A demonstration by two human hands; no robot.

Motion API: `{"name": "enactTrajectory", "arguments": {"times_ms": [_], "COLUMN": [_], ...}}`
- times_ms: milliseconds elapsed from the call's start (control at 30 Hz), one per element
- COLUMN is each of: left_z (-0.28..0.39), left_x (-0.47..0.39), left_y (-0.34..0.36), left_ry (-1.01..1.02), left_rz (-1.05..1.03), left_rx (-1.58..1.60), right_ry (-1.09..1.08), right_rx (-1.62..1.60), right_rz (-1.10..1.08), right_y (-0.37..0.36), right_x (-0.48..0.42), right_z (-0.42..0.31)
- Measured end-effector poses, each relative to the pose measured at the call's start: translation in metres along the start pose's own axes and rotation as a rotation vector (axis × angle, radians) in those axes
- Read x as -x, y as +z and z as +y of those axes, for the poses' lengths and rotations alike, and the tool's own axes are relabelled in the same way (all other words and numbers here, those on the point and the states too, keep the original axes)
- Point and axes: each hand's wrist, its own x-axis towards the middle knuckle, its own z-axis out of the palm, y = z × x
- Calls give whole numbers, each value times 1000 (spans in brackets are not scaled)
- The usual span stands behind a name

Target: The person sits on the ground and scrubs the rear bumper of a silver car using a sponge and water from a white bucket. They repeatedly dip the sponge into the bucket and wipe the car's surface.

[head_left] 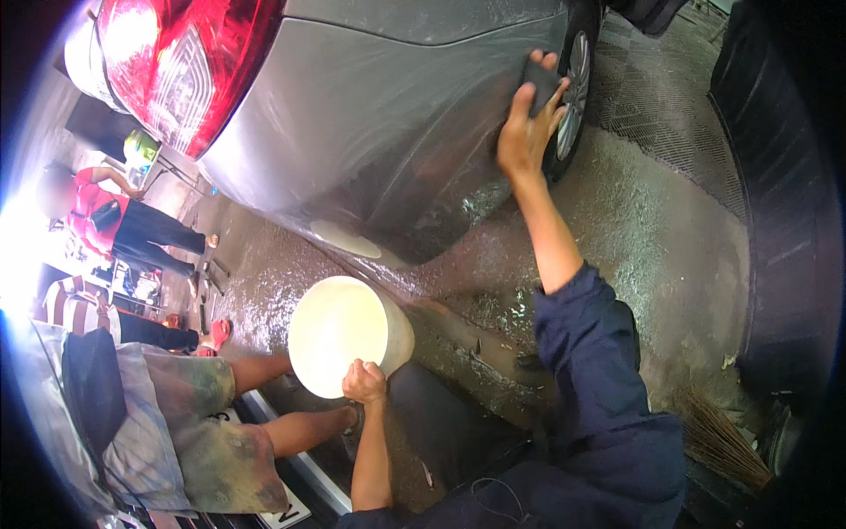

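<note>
My right hand (525, 142) holds a dark block-shaped pad (543, 84) against the grey rear bumper and quarter panel of a car (370, 99), close to its wheel (576, 99). The panel is wet and streaked, with a dull, smeared finish. Lower down, my left hand (365, 381) grips the near rim of a white plastic bucket (400, 337), which tilts with its bright mouth towards the left. The bucket's contents cannot be made out in the glare. A red tail light (198, 73) sits on the car's corner at upper left.
A person in patterned shorts (218, 423) stands close at lower left, by another car's front. Farther left are a person in a red top (86, 198) and one in stripes (73, 304). A twig broom (724, 436) lies at lower right. The concrete floor (615, 198) is wet.
</note>
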Motion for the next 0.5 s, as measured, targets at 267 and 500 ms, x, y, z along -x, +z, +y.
{"name": "enactTrajectory", "arguments": {"times_ms": [267,500], "left_z": [-9,-9], "left_x": [9,12], "left_y": [-2,-2], "left_ry": [-2,-39], "left_rz": [-19,-46], "left_rx": [-14,-50], "right_ry": [-631,179], "right_rx": [82,-207], "right_rz": [-188,49], "right_y": [2,7], "right_x": [66,39], "right_z": [-42,-48]}}
